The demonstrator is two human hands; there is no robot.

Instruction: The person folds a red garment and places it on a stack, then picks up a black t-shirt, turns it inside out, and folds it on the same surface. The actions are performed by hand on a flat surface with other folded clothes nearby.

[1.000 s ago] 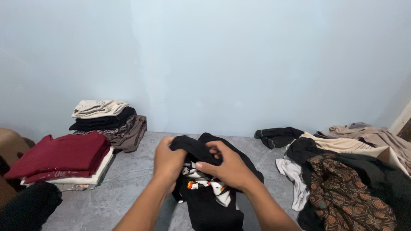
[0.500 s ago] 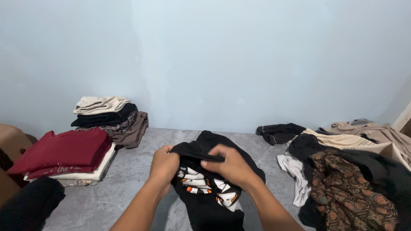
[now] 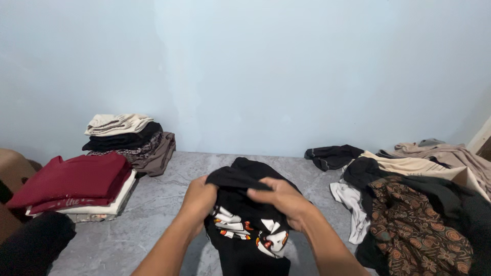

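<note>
Both hands had dropped lower; left hand (image 3: 198,198) and right hand (image 3: 282,200) clenched the black printed shirt (image 3: 245,225), mid-fold; smoothing seemed due next.

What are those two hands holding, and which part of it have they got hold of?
A black printed T-shirt. The left hand and right hand both grip its bunched upper edge; the rest hangs down over the grey floor.

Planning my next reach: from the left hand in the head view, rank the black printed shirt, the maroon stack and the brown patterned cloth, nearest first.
1. Black printed shirt: gripped by the left hand, centre.
2. Maroon stack: on the left.
3. Brown patterned cloth: in the pile at far right.
</note>
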